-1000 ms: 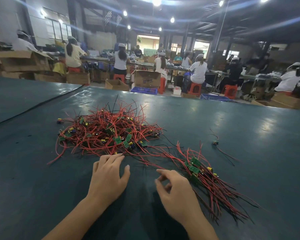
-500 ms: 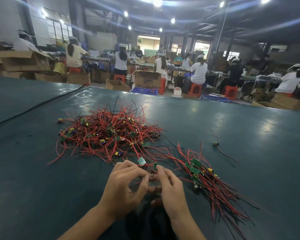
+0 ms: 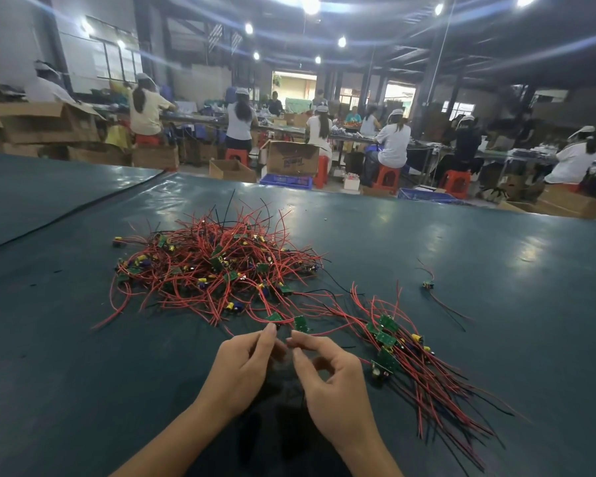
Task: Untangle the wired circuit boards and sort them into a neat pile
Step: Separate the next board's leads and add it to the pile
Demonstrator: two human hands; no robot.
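A tangled heap of small green circuit boards with red and black wires (image 3: 217, 270) lies in the middle of the dark green table (image 3: 427, 242). To its right, a sorted bundle of boards (image 3: 386, 342) lies with its wires fanned toward me. My left hand (image 3: 245, 366) pinches at the wire of a green board (image 3: 274, 317) just past its fingertips. My right hand (image 3: 327, 373) pinches at the wire of a second green board (image 3: 300, 323). Both boards sit between the heap and the bundle, their red wires running into the heap.
One stray wired board (image 3: 428, 285) lies alone at the right. Beyond the table's far edge, people sit on red stools at benches, among cardboard boxes (image 3: 291, 158) and blue crates (image 3: 285, 180). A seam in the table cover runs at the left (image 3: 83, 208).
Both hands came together from flat on the table and picked two boards out at the heap's near edge. The boards now stand a little apart above the fingertips.
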